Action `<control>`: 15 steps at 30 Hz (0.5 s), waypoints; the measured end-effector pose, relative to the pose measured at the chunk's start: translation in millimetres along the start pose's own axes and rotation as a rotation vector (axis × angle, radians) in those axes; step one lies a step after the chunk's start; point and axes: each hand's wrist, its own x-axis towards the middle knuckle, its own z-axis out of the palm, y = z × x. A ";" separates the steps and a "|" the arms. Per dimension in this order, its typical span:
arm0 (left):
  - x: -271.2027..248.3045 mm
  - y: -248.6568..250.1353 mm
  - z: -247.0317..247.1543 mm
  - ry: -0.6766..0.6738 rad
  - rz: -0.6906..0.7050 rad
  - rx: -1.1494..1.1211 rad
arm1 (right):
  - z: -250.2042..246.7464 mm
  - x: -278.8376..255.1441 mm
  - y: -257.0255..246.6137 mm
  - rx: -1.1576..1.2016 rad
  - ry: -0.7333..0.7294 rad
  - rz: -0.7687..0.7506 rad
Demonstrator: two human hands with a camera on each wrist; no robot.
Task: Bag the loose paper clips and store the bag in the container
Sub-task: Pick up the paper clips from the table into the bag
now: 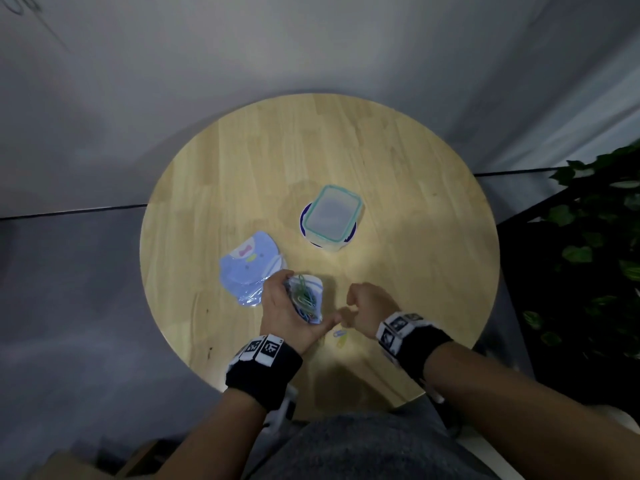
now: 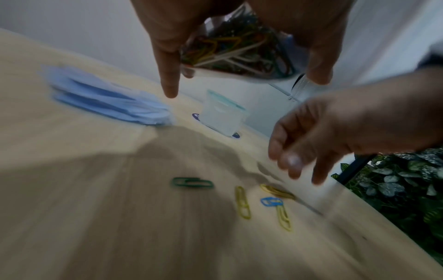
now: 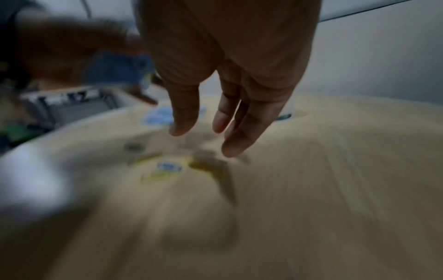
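Note:
My left hand grips a clear zip bag holding many coloured paper clips, a little above the table's near side. In the left wrist view the bag hangs between thumb and fingers. Several loose paper clips lie on the wood below it: a green clip, a blue clip and yellow ones. My right hand hovers just above them with relaxed fingers, holding nothing. The lidded clear container with a teal rim stands farther back, near the table's middle.
The round wooden table also carries a stack of pale blue printed bags left of my left hand. The container sits on a dark blue disc. Leafy plants stand off the table's right edge.

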 end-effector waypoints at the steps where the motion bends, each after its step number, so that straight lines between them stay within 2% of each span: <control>1: 0.1 -0.7 -3.3 0.014 -0.007 0.008 | 9.3 -1.0 2.4 -0.060 -0.032 -0.029; 6: -5.0 -6.2 -17.9 0.070 -0.059 0.028 | 35.5 -4.3 -0.3 -0.278 -0.033 -0.209; 11: -9.3 -16.8 -21.0 0.050 -0.089 0.028 | 42.5 -6.9 2.8 -0.397 -0.054 -0.339; 15: -8.1 -16.9 -21.2 0.053 -0.084 0.034 | 40.4 -9.6 10.5 -0.370 -0.042 -0.342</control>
